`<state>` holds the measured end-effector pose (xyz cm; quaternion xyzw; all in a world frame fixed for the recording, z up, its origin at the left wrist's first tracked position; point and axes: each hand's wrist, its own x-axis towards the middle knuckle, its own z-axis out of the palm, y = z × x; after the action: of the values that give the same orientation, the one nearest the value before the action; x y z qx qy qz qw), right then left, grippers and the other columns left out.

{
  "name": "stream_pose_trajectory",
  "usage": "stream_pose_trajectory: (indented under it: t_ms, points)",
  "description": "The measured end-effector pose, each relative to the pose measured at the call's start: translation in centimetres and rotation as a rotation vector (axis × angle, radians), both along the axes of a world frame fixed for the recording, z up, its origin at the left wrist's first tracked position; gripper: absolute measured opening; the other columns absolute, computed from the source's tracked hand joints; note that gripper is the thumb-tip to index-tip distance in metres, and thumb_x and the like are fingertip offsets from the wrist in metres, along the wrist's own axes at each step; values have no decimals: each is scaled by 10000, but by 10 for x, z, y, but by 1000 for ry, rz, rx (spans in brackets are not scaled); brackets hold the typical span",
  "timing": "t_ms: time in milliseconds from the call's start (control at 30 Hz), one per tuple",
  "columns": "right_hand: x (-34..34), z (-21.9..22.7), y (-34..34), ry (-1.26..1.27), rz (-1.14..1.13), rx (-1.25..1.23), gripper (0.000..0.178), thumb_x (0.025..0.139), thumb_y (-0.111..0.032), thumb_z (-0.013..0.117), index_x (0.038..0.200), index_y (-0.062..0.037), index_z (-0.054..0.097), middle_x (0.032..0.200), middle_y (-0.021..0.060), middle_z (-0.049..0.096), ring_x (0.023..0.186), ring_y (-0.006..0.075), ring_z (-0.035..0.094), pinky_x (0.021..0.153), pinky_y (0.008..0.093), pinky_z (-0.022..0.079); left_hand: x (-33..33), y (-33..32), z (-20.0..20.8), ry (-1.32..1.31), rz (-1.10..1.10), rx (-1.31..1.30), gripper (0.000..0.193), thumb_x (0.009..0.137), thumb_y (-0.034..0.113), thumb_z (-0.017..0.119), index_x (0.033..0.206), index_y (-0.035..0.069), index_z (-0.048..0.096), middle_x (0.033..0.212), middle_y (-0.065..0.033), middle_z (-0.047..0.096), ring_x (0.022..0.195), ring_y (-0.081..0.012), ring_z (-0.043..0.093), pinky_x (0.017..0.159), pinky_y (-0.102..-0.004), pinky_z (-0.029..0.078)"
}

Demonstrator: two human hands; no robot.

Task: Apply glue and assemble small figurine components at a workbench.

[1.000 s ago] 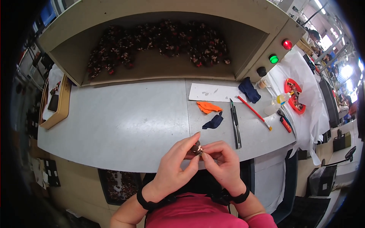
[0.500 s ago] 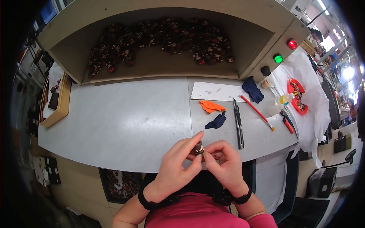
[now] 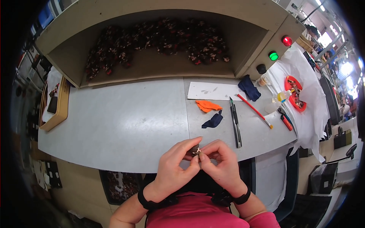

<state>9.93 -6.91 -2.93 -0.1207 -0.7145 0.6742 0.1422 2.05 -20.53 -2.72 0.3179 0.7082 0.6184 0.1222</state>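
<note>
Both hands meet at the front edge of the grey table, around a small dark brown figure (image 3: 195, 149) with a pale band. My left hand (image 3: 173, 167) grips its left side between thumb and fingers. From the right, my right hand (image 3: 222, 165) pinches the lower part of the same figure with thumb and curled fingertips. Much of the figure is hidden by the fingers. Beyond the hands lie a dark blue cloth scrap (image 3: 212, 120) and an orange cloth (image 3: 207, 106). Right of these are a dark slim pen-like tool (image 3: 235, 123) and a red brush (image 3: 255, 111).
A beige cabinet (image 3: 251, 19) with several small dark figures inside stands at the back, its lamps red and green. A white sheet (image 3: 213, 91), a folded navy cloth (image 3: 249, 88), bottles and a red bowl (image 3: 288, 81) are at right. A yellow box (image 3: 62, 100) sits at left.
The view has shifted slightly. My left index finger, stretched upward before, now bends down closer to the figure. Both hands keep hold of it.
</note>
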Motion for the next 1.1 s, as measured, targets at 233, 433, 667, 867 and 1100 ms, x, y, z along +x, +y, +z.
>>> stream_pose_trajectory:
  t_ms: [233, 433, 667, 867, 1100]
  points:
    - [0, -1, -2, 32, -10, 16, 103, 841, 7, 665, 920, 4, 598, 907, 78, 614, 820, 151, 660, 746, 277, 554, 4, -3, 0, -72, 5, 9, 453, 809, -72, 608, 1255, 1, 572, 1098, -123, 654, 965, -166, 657, 837, -287, 550]
    - [2, 0, 2, 50, -21, 75, 112, 839, 5, 668, 938, 2, 615, 918, 82, 622, 827, 158, 661, 740, 274, 553, 4, -3, -3, -86, -2, -8, 426, 812, -84, 595, 1231, -10, 571, 1123, -118, 647, 972, -143, 639, 871, -290, 532]
    - [5, -1, 7, 3, 32, -117, 110, 872, -20, 662, 971, 11, 624, 946, 76, 634, 853, 136, 665, 753, 265, 560, 5, -6, -4, -157, -42, 20, 455, 821, -108, 522, 1265, -13, 511, 1166, -153, 623, 1016, -167, 626, 901, -302, 515]
    - [3, 5, 11, -43, 103, -239, 112, 883, -36, 668, 968, 19, 621, 957, 73, 636, 859, 129, 674, 756, 253, 565, 2, -10, -6, -199, -69, 62, 482, 809, -59, 584, 1283, 1, 528, 1173, -137, 635, 998, -183, 656, 888, -304, 536]
    - [3, 6, 9, -3, 65, 0, 105, 855, -25, 686, 939, -2, 627, 923, 75, 631, 826, 141, 682, 747, 259, 569, -1, -12, -6, -170, -116, 23, 488, 828, -60, 575, 1309, 1, 514, 1199, -141, 627, 1027, -188, 648, 901, -311, 534]
